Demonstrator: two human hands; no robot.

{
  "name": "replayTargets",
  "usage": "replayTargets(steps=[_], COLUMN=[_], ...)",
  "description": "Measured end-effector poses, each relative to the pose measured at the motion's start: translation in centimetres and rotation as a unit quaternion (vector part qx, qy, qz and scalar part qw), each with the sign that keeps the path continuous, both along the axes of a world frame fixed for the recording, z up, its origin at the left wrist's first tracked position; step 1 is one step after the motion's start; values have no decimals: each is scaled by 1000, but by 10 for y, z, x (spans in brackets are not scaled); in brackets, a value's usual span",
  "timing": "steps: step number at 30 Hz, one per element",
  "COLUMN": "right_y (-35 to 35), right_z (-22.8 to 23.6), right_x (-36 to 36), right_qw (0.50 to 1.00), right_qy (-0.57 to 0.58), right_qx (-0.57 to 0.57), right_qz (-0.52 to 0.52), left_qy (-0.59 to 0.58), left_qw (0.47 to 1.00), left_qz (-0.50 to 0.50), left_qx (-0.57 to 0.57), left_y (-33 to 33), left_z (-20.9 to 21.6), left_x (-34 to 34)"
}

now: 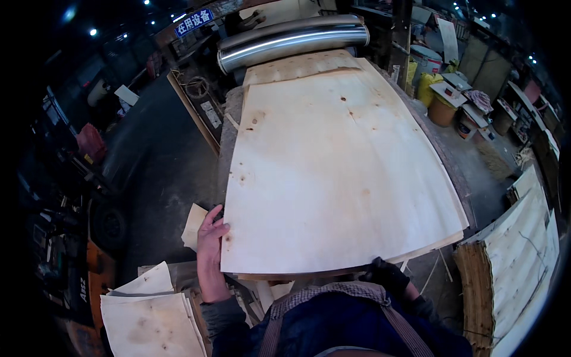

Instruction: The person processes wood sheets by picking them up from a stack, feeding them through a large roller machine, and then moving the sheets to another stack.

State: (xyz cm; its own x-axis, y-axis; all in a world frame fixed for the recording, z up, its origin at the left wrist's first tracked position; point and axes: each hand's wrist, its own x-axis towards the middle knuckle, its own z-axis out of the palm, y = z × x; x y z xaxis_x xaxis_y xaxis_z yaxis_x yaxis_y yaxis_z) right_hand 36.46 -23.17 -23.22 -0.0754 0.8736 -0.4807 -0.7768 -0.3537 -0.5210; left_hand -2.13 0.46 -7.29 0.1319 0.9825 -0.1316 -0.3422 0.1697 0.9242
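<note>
Though distant, blue sign (194,23) with white lettering; left hand (210,237) with veneer sheet (333,172) in grip, right hand (385,276), grip unclear.

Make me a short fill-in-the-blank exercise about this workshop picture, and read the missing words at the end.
1. The right hand wears a dark ____.
2. The left hand is at the ____ side edge of the large wood sheet.
3. The shiny roller lies toward the ____ end of the sheet, not the near one.
4. The thick, brown-edged stack stands to the person's ____.

Missing words: glove; left; far; right.
</note>
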Motion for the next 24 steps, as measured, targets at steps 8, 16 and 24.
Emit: replayTargets(steps=[8,16,24], right_y=[23,161,341], right_z=[39,40,26], right_x=[22,68,92], right_qw=[911,985,961], right_qy=[-398,-150,85], right_qx=[106,63,256], right_qz=[18,-51,-63], left_qy=[49,449,656], left_qw=[998,890,752], left_qz=[36,63,54], left_qx=[-31,51,41], left_y=[16,19,-2], left_z=[-53,-138,-177], left_x=[-26,-13,-21])
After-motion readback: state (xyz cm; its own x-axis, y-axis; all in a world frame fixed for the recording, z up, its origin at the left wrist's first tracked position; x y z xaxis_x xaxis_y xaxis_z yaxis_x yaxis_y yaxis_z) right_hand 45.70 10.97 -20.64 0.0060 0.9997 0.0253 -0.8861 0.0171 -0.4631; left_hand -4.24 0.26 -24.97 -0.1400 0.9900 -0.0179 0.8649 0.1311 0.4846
